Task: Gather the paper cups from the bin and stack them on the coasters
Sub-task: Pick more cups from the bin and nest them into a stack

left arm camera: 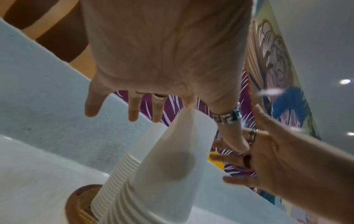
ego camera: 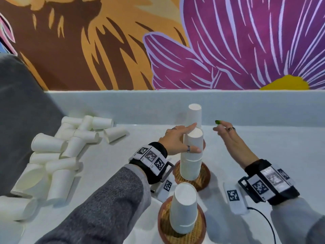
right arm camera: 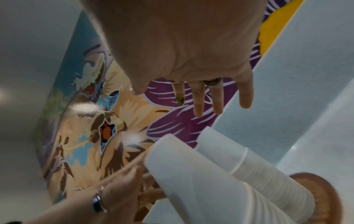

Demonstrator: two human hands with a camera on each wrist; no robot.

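The left hand [ego camera: 177, 141], grip wide with straight fingers steadying the middle stack [ego camera: 191, 154] on its coaster [ego camera: 204, 175], seems to be seating a cup — next, the empty, wide right hand [ego camera: 228, 136] must fetch from the loose cups [ego camera: 58, 152] by the surface's left edge.

Backdrop is a big painted mural [ego camera: 158, 41] running along the wall: brown and orange streaky shapes on the left, then a huge purple flower [ego camera: 246, 46] with pale lilac lines on its petals and a yellow centre [ego camera: 286, 83] poking up at the right. Below it sits a pale grey-white table [ego camera: 263, 147] with a raised back ledge [ego camera: 140, 101] of the same colour. A grey cushiony thing [ego camera: 22, 103] fills the left edge, maybe a sofa arm, hard to say. From the wrist views you get a plain ceiling with small round lights [left arm camera: 344, 81], plus more mural with blue bits [right arm camera: 80, 156].
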